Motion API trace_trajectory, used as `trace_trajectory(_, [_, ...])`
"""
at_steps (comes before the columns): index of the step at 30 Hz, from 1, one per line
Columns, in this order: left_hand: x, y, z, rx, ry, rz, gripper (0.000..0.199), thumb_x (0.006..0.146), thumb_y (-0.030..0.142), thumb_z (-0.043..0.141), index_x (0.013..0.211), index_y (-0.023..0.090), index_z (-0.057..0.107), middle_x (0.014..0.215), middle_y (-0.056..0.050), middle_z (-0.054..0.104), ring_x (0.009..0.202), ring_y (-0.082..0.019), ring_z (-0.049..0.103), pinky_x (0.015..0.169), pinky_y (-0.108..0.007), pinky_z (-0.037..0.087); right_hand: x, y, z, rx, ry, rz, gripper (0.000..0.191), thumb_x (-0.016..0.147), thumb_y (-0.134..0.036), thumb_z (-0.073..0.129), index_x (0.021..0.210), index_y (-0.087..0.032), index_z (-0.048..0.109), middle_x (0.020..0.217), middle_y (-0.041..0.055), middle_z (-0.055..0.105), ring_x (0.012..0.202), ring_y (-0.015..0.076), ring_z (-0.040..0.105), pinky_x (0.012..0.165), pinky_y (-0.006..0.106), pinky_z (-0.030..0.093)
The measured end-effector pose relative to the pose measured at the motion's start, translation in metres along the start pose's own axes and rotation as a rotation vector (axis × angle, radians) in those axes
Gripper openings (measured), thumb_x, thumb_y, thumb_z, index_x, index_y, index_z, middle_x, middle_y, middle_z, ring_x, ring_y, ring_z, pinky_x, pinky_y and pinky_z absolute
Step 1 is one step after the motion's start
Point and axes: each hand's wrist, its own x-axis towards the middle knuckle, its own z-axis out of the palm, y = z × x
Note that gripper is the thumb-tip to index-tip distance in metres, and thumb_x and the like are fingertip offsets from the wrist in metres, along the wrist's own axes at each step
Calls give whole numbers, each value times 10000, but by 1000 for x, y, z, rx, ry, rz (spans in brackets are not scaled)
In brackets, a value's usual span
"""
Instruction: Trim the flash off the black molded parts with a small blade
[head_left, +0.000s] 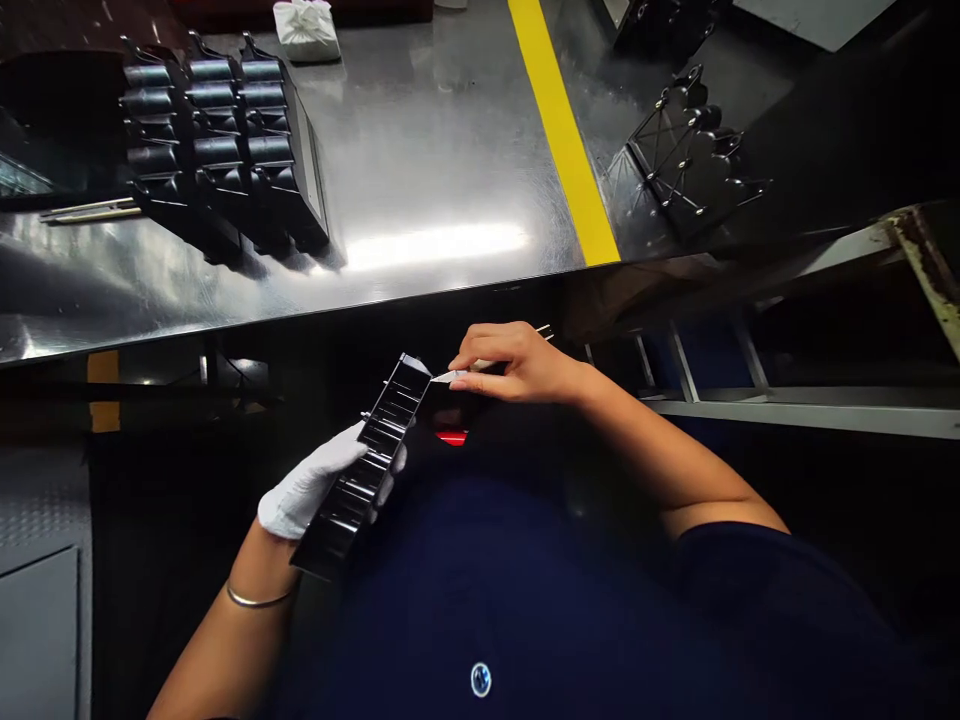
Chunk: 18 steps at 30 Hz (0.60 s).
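My left hand (319, 478), in a white glove, grips a long black ribbed plastic part (385, 428). The part is tilted, its upper end pointing away from me and to the right, and the gloved fingers wrap round its far side. My bare right hand (517, 362) pinches a small knife (444, 377) with a pointed, silvery blade. The tip of that blade meets or nearly meets the upper right corner of the part; contact is too fine to tell. Most of the handle is hidden by my fingers, with its pale end showing behind the hand.
Beyond my hands runs a shiny metal table (442, 150) with a yellow stripe (566, 135). Stacked black parts (217, 150) stand at its left, beside a white cloth bundle (306, 30). Another black part (686, 155) lies at the right. A metal frame (810, 415) is below right.
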Motion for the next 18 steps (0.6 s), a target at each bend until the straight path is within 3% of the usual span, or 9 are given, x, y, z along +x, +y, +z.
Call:
trace_trajectory(5, [1,-2,-3,100,-41,37,379,677,441,761,963,200,696,796,-77,673,561,-154,579,472,-251,474,6,-3,-12,22,-103,23,220,782,-441,719,765,-225,758,728,4,671,614,100,586,579,222,401])
trace_trajectory(9, [3,-2,-5,238,-88,74,378,668,431,764,977,215,735,871,-99,697,721,-220,624,610,-315,525,10,-1,-17,2,-213,1,177,788,-404,721,792,-234,771,751,0,688,654,107,618,597,218,413])
trace_trajectory(13, [3,-7,-4,147,-124,-58,407,632,444,778,955,199,746,786,-89,689,660,-202,615,567,-295,505,11,3,-15,25,-244,-8,175,800,-397,709,807,-236,776,760,7,698,694,118,632,624,226,433])
trace_trajectory(15, [4,-10,-1,77,-145,-137,445,642,465,767,985,182,737,762,-92,686,606,-179,602,511,-263,481,10,4,-11,113,-199,14,198,789,-423,711,794,-235,775,749,8,701,683,122,630,633,237,450])
trace_trajectory(18, [8,-12,5,65,-133,-121,443,663,471,767,979,164,725,763,-93,683,591,-154,596,491,-226,475,8,4,0,208,48,46,224,812,-432,684,793,-225,766,755,15,706,673,130,625,631,254,467])
